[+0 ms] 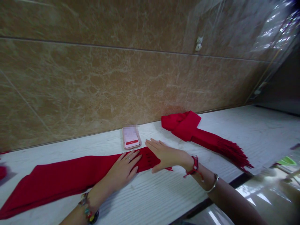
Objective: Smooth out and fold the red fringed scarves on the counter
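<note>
Rests the left hand (124, 168) on a long folded red scarf (70, 175) along the white tabletop (145, 200), with fingers slightly parted. Holds the right hand (165, 156) at its fringed end, with fingers straight and thumb wide, possibly touching; hard to tell. Has a phone (131, 137) just beyond, then a looped second scarf (185, 128) near the marbled wall (93, 87).

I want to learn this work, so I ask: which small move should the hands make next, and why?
Probably the right hand should smooth the fringe outward: it is over that end of the flat red scarf, some strands poke out below it, and the left hand rests on the scarf.
</note>
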`<state>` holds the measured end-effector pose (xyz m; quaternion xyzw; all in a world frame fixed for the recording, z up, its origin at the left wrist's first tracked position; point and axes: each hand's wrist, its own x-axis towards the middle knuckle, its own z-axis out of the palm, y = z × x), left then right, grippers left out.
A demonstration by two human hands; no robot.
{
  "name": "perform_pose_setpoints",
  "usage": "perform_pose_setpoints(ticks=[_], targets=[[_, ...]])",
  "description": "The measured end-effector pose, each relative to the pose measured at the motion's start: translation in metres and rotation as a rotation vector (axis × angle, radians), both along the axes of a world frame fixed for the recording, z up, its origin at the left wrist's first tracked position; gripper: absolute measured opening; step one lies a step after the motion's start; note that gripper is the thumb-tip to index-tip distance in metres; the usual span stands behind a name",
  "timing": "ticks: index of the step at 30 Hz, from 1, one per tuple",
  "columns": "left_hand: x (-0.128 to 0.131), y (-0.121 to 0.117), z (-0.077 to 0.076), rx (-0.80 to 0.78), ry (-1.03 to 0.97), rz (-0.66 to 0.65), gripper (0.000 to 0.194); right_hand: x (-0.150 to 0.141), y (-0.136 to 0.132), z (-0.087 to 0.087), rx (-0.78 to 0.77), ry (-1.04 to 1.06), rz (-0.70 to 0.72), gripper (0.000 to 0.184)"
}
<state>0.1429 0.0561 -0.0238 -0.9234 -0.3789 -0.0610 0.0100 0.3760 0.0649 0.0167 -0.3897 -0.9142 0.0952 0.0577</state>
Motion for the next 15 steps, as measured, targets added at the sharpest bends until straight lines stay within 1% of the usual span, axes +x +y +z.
perform_pose_setpoints(ticks=[1,3,5,9,11,13,15], targets=[[0.0,0.0,0.0,-0.004,0.002,-0.001,0.043,-0.003,0.0,-0.006,-0.049,-0.049,-0.014,0.102],[0.0,-0.001,0.0,-0.013,0.013,0.007,0.044,-0.001,0.002,-0.016,-0.141,-0.117,-0.045,0.103],[0.0,-0.002,0.001,-0.017,0.024,0.021,0.044,0.007,0.008,-0.019,-0.208,-0.137,-0.091,0.104],[0.001,-0.004,0.001,-0.009,0.028,0.038,0.043,0.032,0.021,-0.011,-0.342,-0.179,-0.181,0.11],[0.001,-0.005,0.001,-0.008,0.023,0.042,0.043,0.041,0.024,-0.005,-0.404,-0.202,-0.197,0.115],[0.001,-0.005,0.001,-0.009,0.015,0.043,0.043,0.045,0.026,0.001,-0.435,-0.177,-0.196,0.118],[0.001,-0.006,0.001,-0.009,0.003,0.037,0.043,0.039,0.024,0.005,-0.405,-0.082,-0.184,0.111]])
